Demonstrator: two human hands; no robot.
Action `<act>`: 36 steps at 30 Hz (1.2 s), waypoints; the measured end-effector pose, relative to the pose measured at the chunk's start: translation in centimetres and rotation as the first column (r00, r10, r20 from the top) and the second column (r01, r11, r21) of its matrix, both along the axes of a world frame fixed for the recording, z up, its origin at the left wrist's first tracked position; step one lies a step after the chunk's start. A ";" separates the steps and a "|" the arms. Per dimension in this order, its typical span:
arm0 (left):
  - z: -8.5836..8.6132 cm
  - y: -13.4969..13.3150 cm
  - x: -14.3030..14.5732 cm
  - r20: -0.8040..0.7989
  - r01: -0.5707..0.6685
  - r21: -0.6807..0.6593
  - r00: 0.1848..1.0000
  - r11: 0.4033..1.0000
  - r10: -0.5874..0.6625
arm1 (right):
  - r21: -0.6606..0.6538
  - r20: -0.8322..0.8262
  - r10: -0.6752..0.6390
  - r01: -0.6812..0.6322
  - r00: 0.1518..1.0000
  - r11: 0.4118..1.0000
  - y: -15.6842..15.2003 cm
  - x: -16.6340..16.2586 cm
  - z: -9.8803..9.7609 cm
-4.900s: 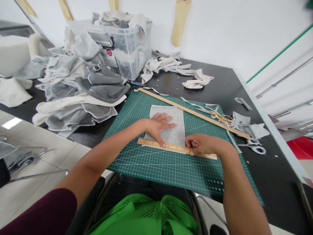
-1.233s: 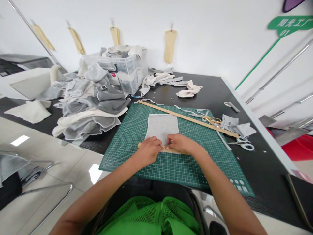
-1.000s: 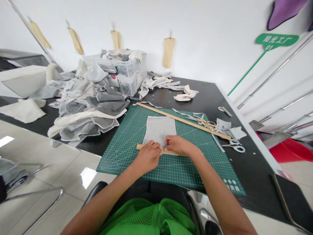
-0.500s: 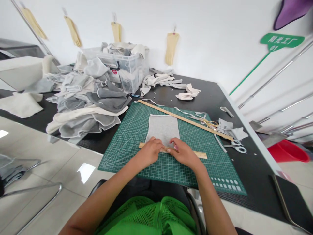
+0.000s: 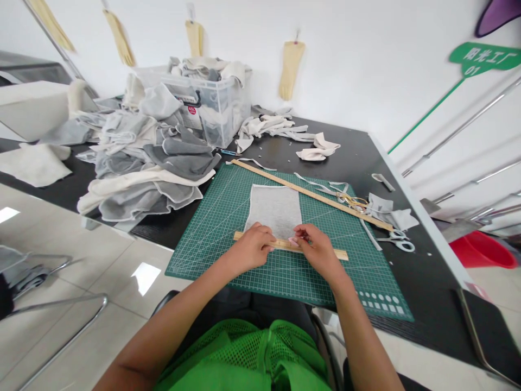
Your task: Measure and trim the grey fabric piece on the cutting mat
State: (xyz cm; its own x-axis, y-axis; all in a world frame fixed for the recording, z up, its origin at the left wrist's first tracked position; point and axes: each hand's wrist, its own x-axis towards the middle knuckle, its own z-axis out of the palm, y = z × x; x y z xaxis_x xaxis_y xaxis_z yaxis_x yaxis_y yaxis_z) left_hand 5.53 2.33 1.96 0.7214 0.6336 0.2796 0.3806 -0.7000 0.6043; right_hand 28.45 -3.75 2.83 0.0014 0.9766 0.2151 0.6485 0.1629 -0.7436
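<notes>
A light grey rectangle of cloth (image 5: 277, 206) lies flat on a green cutting mat (image 5: 211, 217). Across its near edge lies a short wooden ruler (image 5: 340, 254). My left hand (image 5: 254, 247) has its fingers curled together on the ruler's left half, at the cloth's lower left corner. At the lower right corner my right hand (image 5: 319, 250) makes a pinch just over the ruler. A small pale pink piece (image 5: 292, 240) shows at its fingertips; its exact kind is too small to tell.
A long wooden ruler (image 5: 309, 194) lies slantwise across the mat behind the cloth. Scissors (image 5: 401, 243), grey scraps (image 5: 380, 205) and a phone (image 5: 490, 331) lie on the right. Heaped fabric (image 5: 150, 152) and a full clear plastic box (image 5: 222, 111) stand on the left.
My right hand has shifted right along the ruler, away from my left hand, so more of the ruler shows between them. The camera view has tilted slightly.
</notes>
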 end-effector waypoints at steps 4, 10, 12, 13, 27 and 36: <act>-0.1 0.0 0.2 0.030 -0.019 -0.003 0.999 1.000 0.019 | 0.117 0.101 0.000 -0.012 0.995 0.993 -0.2 -0.4 0.4; 0.8 -1.2 0.5 -0.142 -0.075 0.136 0.985 0.988 0.094 | 0.144 0.070 -0.127 0.116 0.989 0.983 -0.5 0.1 -0.8; 1.2 -2.2 0.8 -0.213 -0.123 0.211 0.962 0.970 0.169 | 0.133 0.050 -0.147 0.139 0.988 0.981 -0.5 0.4 -1.3; 1.3 -2.8 1.1 -0.235 -0.149 0.247 0.950 0.958 0.208 | 0.124 0.047 -0.144 0.137 0.989 0.983 -0.6 0.5 -1.5; 0.8 -4.8 2.3 -0.304 -0.141 0.352 0.918 0.925 0.256 | 0.160 0.034 -0.083 0.076 0.996 0.984 -1.2 -0.9 0.0; 0.7 -2.5 1.4 -0.238 -0.146 0.231 0.950 0.962 0.202 | -0.102 0.298 0.090 -0.062 0.950 0.993 -3.2 1.0 2.6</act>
State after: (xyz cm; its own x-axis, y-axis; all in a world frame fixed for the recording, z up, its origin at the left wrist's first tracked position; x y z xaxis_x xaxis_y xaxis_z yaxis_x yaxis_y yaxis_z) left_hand 6.97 -0.14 2.67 0.6699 0.7031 0.2383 0.6305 -0.7083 0.3175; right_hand 29.42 -6.97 5.46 -0.1248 0.9866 0.1050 0.8330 0.1617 -0.5291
